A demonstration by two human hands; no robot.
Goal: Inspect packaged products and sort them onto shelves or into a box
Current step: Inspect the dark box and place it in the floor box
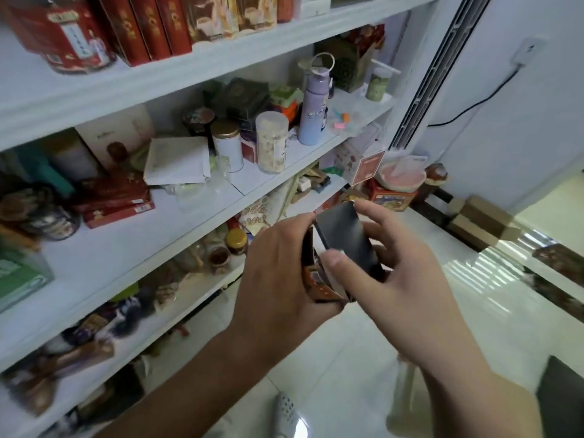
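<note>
A small dark packaged box point(344, 238) with an orange patterned side is held up in front of the white shelves point(196, 213). My left hand point(278, 273) grips its left side, fingers curled round the orange edge. My right hand point(398, 279) holds the black face, thumb pressed on the near edge and fingers behind the far edge. The box's underside is hidden by my hands.
The shelves at left are crowded with red boxes point(148, 26), tins point(227, 147), jars point(271, 140), a purple bottle point(313, 112) and packets. On the glossy tiled floor at right stand cardboard boxes point(483, 222) and a red tin point(392, 194). A slipper point(286, 412) shows below.
</note>
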